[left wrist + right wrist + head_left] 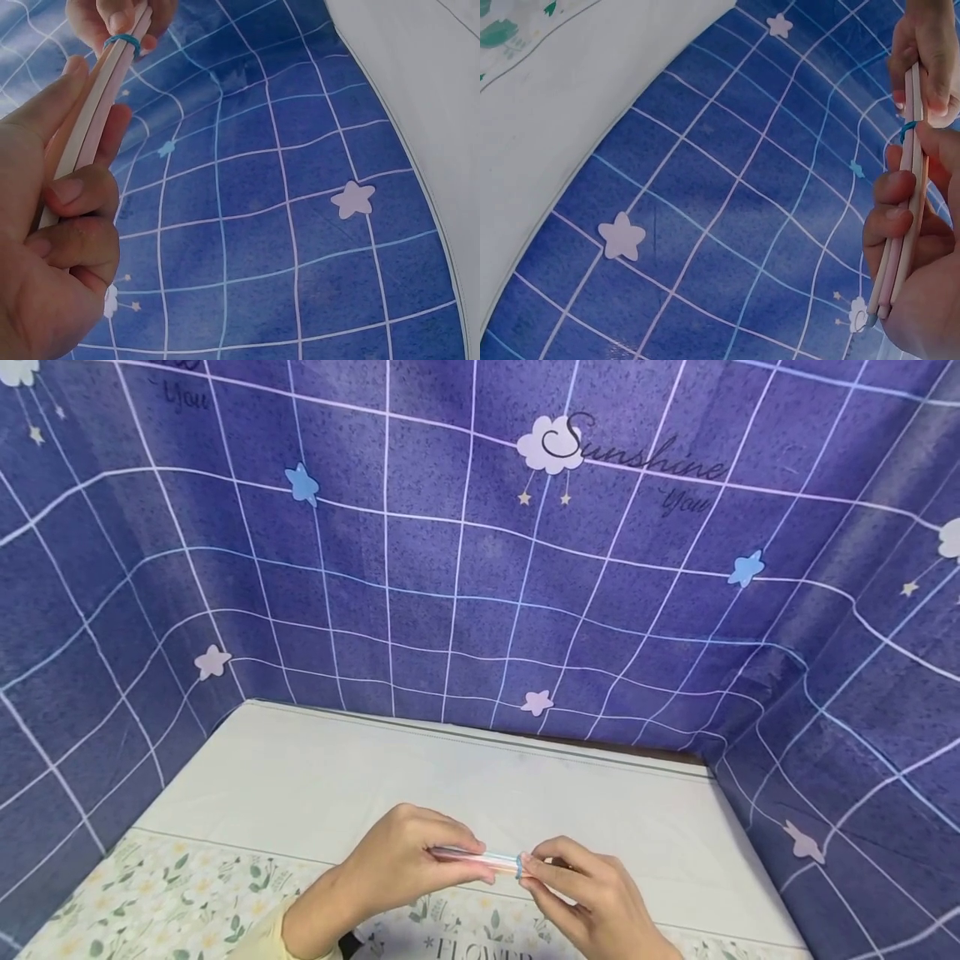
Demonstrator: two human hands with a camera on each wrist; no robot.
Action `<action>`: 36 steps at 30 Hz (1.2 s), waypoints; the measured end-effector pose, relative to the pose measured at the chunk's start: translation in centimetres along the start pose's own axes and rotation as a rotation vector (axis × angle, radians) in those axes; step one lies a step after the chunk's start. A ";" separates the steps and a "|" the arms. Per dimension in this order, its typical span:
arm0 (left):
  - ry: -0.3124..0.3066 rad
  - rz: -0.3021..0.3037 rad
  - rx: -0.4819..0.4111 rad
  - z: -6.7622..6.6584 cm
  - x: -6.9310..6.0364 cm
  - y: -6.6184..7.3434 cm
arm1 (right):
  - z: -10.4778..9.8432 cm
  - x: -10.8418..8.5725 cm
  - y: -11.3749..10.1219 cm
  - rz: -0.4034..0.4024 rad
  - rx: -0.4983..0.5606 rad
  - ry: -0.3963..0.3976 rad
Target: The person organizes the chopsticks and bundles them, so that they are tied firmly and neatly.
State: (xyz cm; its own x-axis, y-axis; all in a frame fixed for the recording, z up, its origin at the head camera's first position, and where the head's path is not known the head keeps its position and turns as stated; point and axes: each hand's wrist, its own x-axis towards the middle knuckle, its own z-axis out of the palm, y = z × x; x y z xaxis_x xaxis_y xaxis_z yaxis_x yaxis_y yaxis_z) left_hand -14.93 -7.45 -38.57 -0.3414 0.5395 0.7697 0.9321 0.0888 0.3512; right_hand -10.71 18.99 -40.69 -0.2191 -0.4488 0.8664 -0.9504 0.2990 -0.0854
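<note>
A bundle of slim pastel sticks (501, 862) is held level above the front of the table; their exact kind is unclear. Around it sits a blue elastic band (519, 866), also plain in the left wrist view as a teal loop (123, 40). My left hand (420, 852) grips one end of the bundle, fingers curled round it. Thumb and fingertips of my right hand (592, 893) are at the band and pinch the bundle there. In the right wrist view the sticks' rounded ends (885, 309) stick out past my right fingers.
A white table cover (360, 777) with a flowered front part (172, 893) lies under the hands. Blue-purple curtains (420, 560) with a grid, stars and clouds hang behind the table and on both sides.
</note>
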 end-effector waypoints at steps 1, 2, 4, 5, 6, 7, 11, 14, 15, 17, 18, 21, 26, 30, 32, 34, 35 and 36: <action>0.000 0.005 -0.001 0.0 0.0 0.1 | 0.0 0.0 0.0 0.000 -0.003 0.002; 0.000 0.012 -0.002 0.0 0.0 0.1 | 0.0 0.0 0.1 -0.002 -0.010 0.004; 0.000 0.022 -0.004 0.0 0.0 0.3 | 0.0 0.1 0.1 -0.004 -0.032 0.010; 0.001 0.026 -0.008 0.1 0.0 0.4 | 0.1 0.1 0.0 -0.003 -0.054 0.009; 0.002 0.031 -0.009 0.1 0.0 0.4 | 0.1 0.1 0.0 0.000 -0.087 0.004; 0.001 0.037 -0.008 0.2 0.0 0.5 | 0.1 0.0 -0.1 0.007 -0.116 -0.005; -0.011 0.061 -0.004 0.7 0.0 0.7 | 0.4 -0.4 -0.4 0.056 -0.244 -0.054; -0.020 0.060 -0.004 1.0 0.0 0.7 | 0.6 -0.7 -0.6 0.099 -0.311 -0.101; -0.021 0.055 -0.009 1.1 -0.1 0.7 | 0.7 -0.8 -0.7 0.109 -0.333 -0.118; -0.027 0.040 -0.017 1.2 -0.2 0.6 | 0.7 -0.9 -0.8 0.129 -0.372 -0.151; -0.033 0.030 -0.028 1.3 -0.3 0.5 | 0.7 -0.9 -0.9 0.137 -0.394 -0.166; -0.055 -0.004 -0.067 1.4 -0.5 0.5 | 0.6 -0.8 -1.1 0.154 -0.446 -0.192; -0.064 -0.039 -0.082 1.2 -0.7 0.4 | 0.3 -0.4 -1.0 0.165 -0.423 -0.205; -0.073 -0.052 -0.086 0.8 -0.6 0.2 | -0.8 -0.5 -1.0 0.250 -0.273 -0.214; -0.080 -0.080 -0.109 0.5 -0.6 0.2 | -1.6 -0.7 -1.0 0.320 -0.189 -0.217; -0.074 -0.119 -0.127 0.3 -0.7 0.1 | -2.3 -0.8 -0.9 0.405 -0.059 -0.220; -0.066 -0.138 -0.134 0.2 -0.7 0.1 | -2.5 -0.9 -0.8 0.460 0.005 -0.216; -0.058 -0.156 -0.139 0.1 -0.8 0.0 | -2.7 -1.0 -0.7 0.515 0.068 -0.199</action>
State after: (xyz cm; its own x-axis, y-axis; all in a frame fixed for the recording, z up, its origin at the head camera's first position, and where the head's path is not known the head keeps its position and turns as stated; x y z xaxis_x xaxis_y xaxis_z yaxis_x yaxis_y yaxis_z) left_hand -14.63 -7.82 -39.22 -0.4690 0.5760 0.6696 0.8414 0.0609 0.5369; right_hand -9.20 21.48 -40.13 -0.6905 -0.4108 0.5954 -0.7199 0.4701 -0.5106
